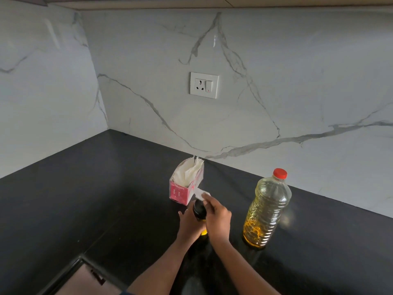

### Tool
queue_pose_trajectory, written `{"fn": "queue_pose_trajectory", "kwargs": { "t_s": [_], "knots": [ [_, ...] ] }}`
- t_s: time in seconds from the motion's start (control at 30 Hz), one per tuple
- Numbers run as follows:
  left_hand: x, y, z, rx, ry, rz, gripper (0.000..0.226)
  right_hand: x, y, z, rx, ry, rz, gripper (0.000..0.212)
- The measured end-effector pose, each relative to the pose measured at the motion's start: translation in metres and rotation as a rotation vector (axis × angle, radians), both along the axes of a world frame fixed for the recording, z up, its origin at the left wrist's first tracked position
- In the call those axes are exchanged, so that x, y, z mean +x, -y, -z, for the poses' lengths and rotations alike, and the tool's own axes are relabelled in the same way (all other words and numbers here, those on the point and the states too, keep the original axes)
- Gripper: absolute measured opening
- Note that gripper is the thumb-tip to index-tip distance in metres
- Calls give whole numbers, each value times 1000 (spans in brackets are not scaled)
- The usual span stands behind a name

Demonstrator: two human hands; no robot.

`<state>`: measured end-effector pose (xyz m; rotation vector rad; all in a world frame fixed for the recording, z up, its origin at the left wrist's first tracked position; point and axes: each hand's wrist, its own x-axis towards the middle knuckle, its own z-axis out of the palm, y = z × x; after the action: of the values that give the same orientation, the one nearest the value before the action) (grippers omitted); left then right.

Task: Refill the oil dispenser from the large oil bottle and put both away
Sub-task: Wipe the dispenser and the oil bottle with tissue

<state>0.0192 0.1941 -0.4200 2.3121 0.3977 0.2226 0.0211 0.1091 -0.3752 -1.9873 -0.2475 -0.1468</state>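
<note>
Gripping the dispenser (199,211) on the glossy black counter (85,199), our left hand (190,225) curls round its body while our right hand (218,219) pinches a thin white tissue (200,193) over the round black cap. The ribbed, clear, red-capped bottle (266,211) stands near, to the right.

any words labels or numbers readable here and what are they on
No text here reads clearly.
tissue box: white print on the pink side, too blurred to read.
oil bottle: no label shows.
dispenser: no label shows; left hand and right hand cover most of it.
socket: no words, only a red mark on the switch.
</note>
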Motion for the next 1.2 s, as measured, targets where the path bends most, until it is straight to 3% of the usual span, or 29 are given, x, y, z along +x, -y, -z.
{"fn": "queue_pose_trajectory", "kwargs": {
  "t_s": [0.13, 0.3, 0.4, 0.63, 0.9, 1.2],
  "knots": [
    [0, 0, 5, 283, -53, 49, 34, -18, -3, 12, -94, 113, -69, 39],
    [-7, 1, 8, -27, -40, 45, 47, -3, -13, -6, -143, 284, 31, 38],
    [-2, 1, 6, -11, -68, 8, 48, 6, -12, -16, -191, 148, -24, 25],
    [-3, 2, 4, -236, 10, -32, 68, 30, 6, -28, -316, 13, -240, 37],
    [-4, -1, 3, -268, 53, -3, 65, 43, 14, -31, -462, -64, -342, 40],
    [-3, 0, 5, -248, 55, -18, 68, 42, 9, -35, -630, 30, -378, 42]
  ]
}}
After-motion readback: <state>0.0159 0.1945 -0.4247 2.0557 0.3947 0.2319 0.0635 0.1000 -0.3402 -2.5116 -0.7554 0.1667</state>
